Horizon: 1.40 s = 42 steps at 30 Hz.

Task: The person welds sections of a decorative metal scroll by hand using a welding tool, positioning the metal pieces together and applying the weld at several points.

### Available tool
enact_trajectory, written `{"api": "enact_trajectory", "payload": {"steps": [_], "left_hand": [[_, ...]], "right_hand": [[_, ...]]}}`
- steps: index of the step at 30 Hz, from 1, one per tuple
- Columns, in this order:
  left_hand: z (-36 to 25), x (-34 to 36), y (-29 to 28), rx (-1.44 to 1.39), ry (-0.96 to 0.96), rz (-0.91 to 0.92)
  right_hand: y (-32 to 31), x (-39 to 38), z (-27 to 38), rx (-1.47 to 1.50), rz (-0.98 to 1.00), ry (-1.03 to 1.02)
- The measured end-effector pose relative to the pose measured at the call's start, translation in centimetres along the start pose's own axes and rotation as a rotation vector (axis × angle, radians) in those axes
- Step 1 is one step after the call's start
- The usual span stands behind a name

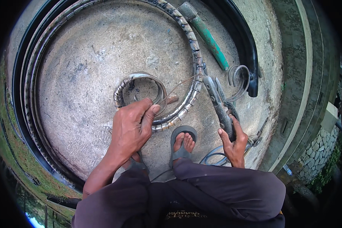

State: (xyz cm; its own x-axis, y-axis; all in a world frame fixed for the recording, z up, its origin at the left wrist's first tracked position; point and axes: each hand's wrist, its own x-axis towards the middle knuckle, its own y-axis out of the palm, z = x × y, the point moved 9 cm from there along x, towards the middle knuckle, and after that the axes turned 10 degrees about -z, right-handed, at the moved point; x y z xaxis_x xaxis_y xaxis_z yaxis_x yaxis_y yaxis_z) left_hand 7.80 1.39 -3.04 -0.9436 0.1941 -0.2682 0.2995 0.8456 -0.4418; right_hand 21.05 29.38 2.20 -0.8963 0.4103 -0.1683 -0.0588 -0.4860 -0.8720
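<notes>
My left hand pinches a thin wire beside a small banded metal coil, low in the middle. The wire runs up to a large metal ring with many dark wire ties along it. On the right, my right hand grips a long, worn, dark grey metal hand tool, its thumb lifted along the side. The tool's upper end is beside the large ring where the wire meets it; whether they touch I cannot tell. A short rusty piece lies beside the small coil.
A green-handled hammer lies at upper right, near loose coiled wire. Black curved tubing arcs around the work. My sandalled feet are on the concrete. Hoses lie at lower right, near a ledge and stone wall.
</notes>
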Motion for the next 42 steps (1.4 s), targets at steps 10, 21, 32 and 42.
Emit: {"api": "enact_trajectory", "payload": {"steps": [10, 21, 32, 42], "left_hand": [[-0.1, -0.1, 0.0, -0.015, -0.009, 0.005], [-0.1, 0.0, -0.1, -0.045, -0.033, 0.001], [-0.3, -0.2, -0.2, -0.035, 0.019, 0.003], [0.0, 0.0, -0.2, -0.005, -0.005, 0.005]], "right_hand": [[-0.1, 1.3, 0.3, 0.084, 0.031, 0.086], [-1.0, 1.4, 0.4, 0.026, -0.009, 0.037], [-1.4, -0.2, 2.0, -0.137, -0.057, -0.296], [-0.8, 0.5, 2.1, -0.09, -0.048, -0.236]]}}
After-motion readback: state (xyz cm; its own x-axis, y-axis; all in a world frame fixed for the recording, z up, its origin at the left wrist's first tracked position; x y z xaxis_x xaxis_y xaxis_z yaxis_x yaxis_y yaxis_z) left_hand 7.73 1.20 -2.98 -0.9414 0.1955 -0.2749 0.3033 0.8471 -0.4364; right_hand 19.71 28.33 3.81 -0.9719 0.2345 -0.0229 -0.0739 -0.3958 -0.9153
